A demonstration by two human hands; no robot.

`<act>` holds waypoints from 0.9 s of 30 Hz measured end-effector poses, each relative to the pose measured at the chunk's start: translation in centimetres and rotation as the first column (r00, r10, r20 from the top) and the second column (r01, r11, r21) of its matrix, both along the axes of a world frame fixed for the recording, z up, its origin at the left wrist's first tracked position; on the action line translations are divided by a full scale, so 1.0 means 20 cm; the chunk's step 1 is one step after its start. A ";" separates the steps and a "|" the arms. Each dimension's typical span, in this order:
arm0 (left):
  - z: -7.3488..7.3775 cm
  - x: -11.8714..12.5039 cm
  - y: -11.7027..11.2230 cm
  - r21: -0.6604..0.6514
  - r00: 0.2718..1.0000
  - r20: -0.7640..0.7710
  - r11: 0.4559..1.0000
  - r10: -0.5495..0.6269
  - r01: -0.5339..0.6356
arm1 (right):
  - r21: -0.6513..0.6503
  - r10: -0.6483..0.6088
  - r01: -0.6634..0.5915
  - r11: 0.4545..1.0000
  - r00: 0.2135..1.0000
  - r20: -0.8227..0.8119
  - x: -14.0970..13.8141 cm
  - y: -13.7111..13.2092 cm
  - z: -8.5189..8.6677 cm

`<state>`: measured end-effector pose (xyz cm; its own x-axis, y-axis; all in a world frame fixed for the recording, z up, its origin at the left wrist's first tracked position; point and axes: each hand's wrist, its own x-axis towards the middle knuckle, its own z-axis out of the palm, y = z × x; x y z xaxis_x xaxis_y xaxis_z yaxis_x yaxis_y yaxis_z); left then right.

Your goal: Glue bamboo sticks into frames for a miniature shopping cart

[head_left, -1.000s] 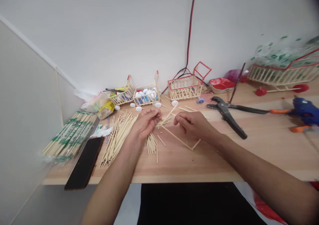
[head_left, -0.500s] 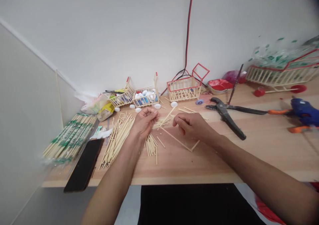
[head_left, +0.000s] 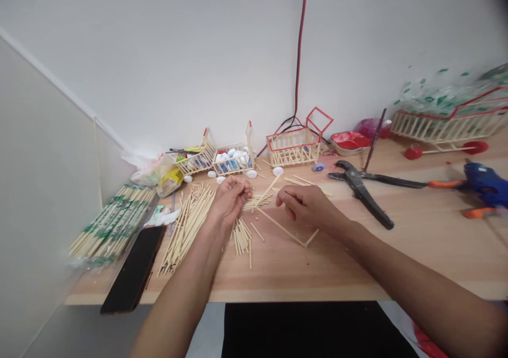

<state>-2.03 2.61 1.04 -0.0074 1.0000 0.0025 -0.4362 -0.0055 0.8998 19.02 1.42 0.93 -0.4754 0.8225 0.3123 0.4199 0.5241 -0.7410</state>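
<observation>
Left hand (head_left: 230, 202) edges a touch left vs. earlier; right hand (head_left: 305, 204) stays put. Angular pale wooden-stick frame (head_left: 281, 226) lies between, on the wood-grain desk (head_left: 278, 281). Fingers of both narrow; can't tell if gripping. Step's prob. positioning sticks; next needs precise pinch. Right hand may hide frame parts; blue-and-orange tool (head_left: 482, 184) blurry.

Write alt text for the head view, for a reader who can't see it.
A person's curled left hand and right hand are over a wooden table near an open frame of thin sticks. Loose sticks lie near them; small stick carts stand behind, with black pliers and a blue glue gun to the right.
</observation>
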 end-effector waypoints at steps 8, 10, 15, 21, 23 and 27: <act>0.01 0.01 -0.01 -0.056 0.998 -0.033 0.997 0.049 -0.050 | -0.003 -0.001 0.001 1.000 1.000 0.001 0.00 0.02 -0.02; 0.02 0.01 -0.01 -0.061 0.998 -0.038 0.997 0.052 -0.055 | -0.006 -0.003 0.003 1.000 1.000 0.003 0.00 0.02 -0.01; 0.02 0.00 -0.01 -0.048 0.996 -0.076 0.998 0.035 -0.039 | -0.044 -0.006 0.007 0.999 1.000 0.015 -0.01 0.01 -0.01; 0.03 -0.03 -0.01 -0.079 0.990 -0.141 0.997 -0.011 0.000 | -0.060 0.001 0.000 0.998 1.000 0.031 -0.01 0.01 -0.03; 0.04 -0.03 -0.01 -0.082 0.987 -0.160 0.997 -0.025 0.012 | -0.056 0.003 -0.001 0.998 0.999 0.041 -0.01 0.01 -0.03; 0.04 -0.04 -0.01 -0.030 0.978 -0.203 0.998 0.052 -0.059 | -0.045 0.002 0.000 0.999 0.999 0.046 -0.01 0.02 -0.03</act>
<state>-2.73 2.49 1.78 -0.0661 0.9975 -0.0265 -0.2449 0.0095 0.9695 18.87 1.80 0.40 -0.4891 0.8348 0.2528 0.4534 0.4909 -0.7439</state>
